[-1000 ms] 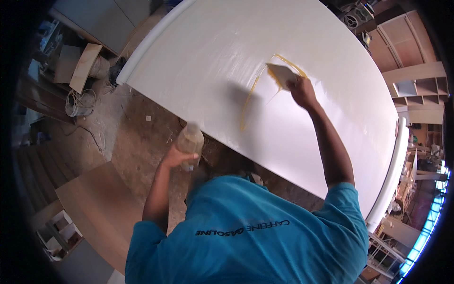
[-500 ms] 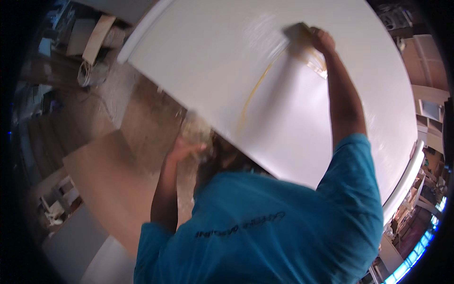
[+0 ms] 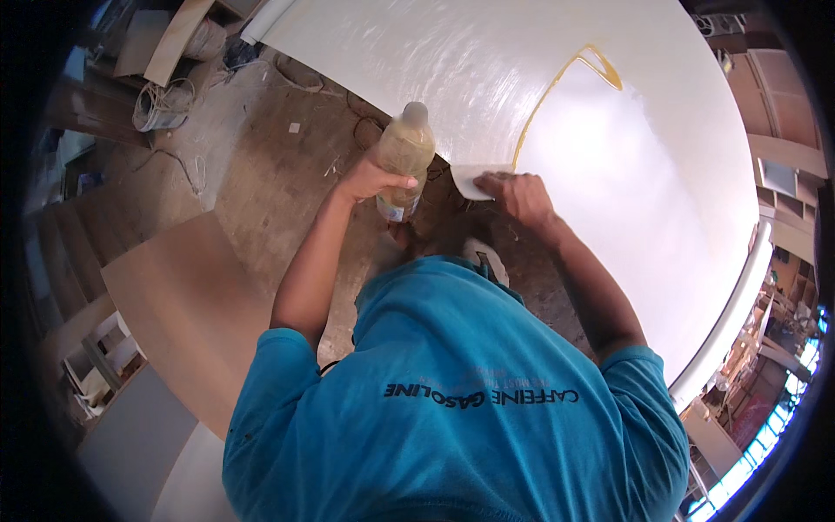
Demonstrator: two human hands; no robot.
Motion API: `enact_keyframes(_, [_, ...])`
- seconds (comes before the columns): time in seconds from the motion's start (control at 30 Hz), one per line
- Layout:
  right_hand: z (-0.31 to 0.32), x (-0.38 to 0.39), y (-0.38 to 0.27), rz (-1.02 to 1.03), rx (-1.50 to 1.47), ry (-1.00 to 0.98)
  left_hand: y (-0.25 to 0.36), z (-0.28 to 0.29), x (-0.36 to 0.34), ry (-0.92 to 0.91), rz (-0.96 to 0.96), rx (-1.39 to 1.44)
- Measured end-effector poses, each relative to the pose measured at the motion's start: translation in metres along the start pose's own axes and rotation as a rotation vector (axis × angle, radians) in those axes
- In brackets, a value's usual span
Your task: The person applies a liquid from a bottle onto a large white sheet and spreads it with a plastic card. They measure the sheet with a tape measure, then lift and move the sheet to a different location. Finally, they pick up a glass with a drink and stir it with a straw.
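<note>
One clear plastic bottle (image 3: 404,157) of yellowish liquid sits clenched in the left hand (image 3: 376,177) fingers, while right hand (image 3: 515,193) fingers pinch a white card (image 3: 474,180) beside a white panel (image 3: 609,174).

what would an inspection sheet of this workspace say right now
surface: large white panel, glossy, a yellow glue line running from its near edge to a loop.
job's things: plastic bottle of yellowish liquid, upright; pale flat spreader at the panel's near edge.
clutter: brown board on the dusty floor; boards at upper left.
grippers: left hand wrapped round the bottle; right hand, fingers on the spreader.
cables: coiled cord on the floor.
surroundings: wooden shelving at right.
</note>
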State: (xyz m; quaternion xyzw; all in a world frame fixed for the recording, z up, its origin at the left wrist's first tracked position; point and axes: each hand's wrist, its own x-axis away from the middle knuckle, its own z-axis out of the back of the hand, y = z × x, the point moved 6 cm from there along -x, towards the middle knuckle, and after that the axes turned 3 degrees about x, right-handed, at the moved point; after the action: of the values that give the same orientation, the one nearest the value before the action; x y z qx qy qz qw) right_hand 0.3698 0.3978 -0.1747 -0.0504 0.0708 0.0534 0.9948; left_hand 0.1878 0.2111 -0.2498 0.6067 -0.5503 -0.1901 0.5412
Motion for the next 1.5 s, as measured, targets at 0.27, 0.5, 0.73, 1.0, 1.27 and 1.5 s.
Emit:
enact_keyframes(0.27, [0.043, 0.032, 0.014, -0.401, -0.418, -0.323, 0.009, -0.004, 0.007, 0.056, 0.022, -0.061])
enact_keyframes(0.5, [0.124, -0.008, 0.250, -0.762, -0.307, 0.020, -0.019, -0.051, 0.016, 0.065, -0.057, -0.247])
enact_keyframes(0.73, [0.025, -0.053, 0.406, -0.669, 0.110, -0.082, -0.035, -0.077, 0.017, 0.199, 0.153, -0.084])
enact_keyframes(1.0, [0.000, -0.072, 0.471, -0.662, 0.042, -0.039, -0.034, -0.078, 0.017, 0.377, 0.164, -0.106])
enact_keyframes(1.27, [-0.033, -0.021, 0.217, -0.171, -0.162, 0.051, -0.037, -0.061, 0.004, 0.264, 0.064, 0.011])
enact_keyframes(1.5, [-0.030, 0.093, 0.040, -0.056, -0.054, -0.045, -0.030, -0.066, -0.005, 0.104, -0.043, -0.072])
